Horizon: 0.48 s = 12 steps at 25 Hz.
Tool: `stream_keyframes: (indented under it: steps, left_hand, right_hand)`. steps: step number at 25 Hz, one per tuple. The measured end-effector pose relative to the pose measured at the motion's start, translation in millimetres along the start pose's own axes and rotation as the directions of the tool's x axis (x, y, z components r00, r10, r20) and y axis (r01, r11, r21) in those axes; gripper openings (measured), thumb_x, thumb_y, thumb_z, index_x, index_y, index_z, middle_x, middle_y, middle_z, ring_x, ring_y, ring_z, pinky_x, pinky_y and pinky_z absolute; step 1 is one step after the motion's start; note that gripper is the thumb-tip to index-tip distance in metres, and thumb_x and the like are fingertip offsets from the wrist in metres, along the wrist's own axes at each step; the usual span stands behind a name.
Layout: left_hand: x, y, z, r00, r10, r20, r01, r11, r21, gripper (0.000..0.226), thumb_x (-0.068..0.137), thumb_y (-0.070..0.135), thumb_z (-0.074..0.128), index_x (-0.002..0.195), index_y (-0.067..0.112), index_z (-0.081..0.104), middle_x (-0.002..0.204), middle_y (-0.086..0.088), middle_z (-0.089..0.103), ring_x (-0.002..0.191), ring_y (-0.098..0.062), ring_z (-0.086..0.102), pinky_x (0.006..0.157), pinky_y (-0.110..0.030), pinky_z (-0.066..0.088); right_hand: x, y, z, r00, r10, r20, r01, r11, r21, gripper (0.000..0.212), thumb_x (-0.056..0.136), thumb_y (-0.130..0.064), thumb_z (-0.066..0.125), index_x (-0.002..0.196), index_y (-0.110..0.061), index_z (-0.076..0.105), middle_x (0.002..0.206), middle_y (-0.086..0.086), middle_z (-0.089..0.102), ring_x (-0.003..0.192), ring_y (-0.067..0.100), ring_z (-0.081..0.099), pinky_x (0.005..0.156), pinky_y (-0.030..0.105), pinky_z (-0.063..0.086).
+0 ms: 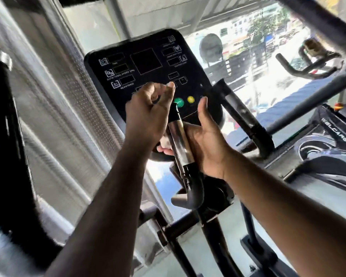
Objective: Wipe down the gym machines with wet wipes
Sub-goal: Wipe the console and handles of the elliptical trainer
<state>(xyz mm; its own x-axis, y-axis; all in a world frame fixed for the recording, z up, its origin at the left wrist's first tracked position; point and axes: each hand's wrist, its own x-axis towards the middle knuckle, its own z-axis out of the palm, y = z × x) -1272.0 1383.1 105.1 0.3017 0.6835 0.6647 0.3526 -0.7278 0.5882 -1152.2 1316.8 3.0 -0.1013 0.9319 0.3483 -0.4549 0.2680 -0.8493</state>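
**A:** Starting with the biggest thing: the gym machine fills the middle of the view, with its black console tilted back towards the person.

**B:** And the part being worked on?

**A:** I'd say the chrome bar just below the console. Its long axis runs steeply up the frame and leans a little left. The black-capped top end points at the green button, and the lower end joins a black bend.

**B:** What about the hands?

**A:** The right grip lies palm-on against the bar's right side, with the thumb straight up. Its fingers pass behind the bar, and I see no closed clasp. The left grip is raised in front of the console with its fingers half curled. Its back faces the camera, so I cannot tell whether it pinches anything.

**B:** Where is the wet wipe?

**A:** It isn't plainly visible. A pale patch shows just left of the bar, under the left grip. It could be the wipe or it could be fingertips.

**B:** How should this step be done well?

**A:** My judgement is to wrap the wipe round the bar and stroke along its length from cap to bend. Turn the wrist so the hidden back face gets cleaned too, and keep moisture off the buttons.
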Motion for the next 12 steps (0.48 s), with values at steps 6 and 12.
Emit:
stream_keyframes:
  steps: [6, 12]
  left_hand:
    - [3, 0, 44, 0.995, 0.096, 0.035, -0.101, 0.907, 0.408, 0.024, 0.097, 0.038, 0.067, 0.081, 0.021, 0.062, 0.083, 0.005, 0.063, 0.067, -0.005, 0.053, 0.063, -0.017, 0.04]
    - [-11, -17, 59, 0.974, 0.222, -0.049, -0.183, 0.891, 0.415, 0.016, 0.085, 0.016, 0.06, 0.098, 0.009, 0.066, 0.114, -0.01, 0.058, 0.102, -0.022, 0.05, 0.088, -0.026, 0.031]
  right_hand:
    - [-62, 124, -8, 0.956, -0.026, -0.292, 0.019, 0.999, -0.028, 0.093, 0.09, -0.088, 0.038, 0.149, -0.018, 0.056, 0.152, -0.001, 0.058, 0.149, 0.021, 0.044, 0.124, 0.059, 0.028]
    - [-86, 128, 16, 0.683, -0.422, -0.596, 0.323, 0.907, -0.271, 0.015, 0.097, -0.041, 0.072, 0.105, -0.036, 0.083, 0.111, -0.004, 0.08, 0.108, 0.015, 0.075, 0.089, 0.023, 0.058]
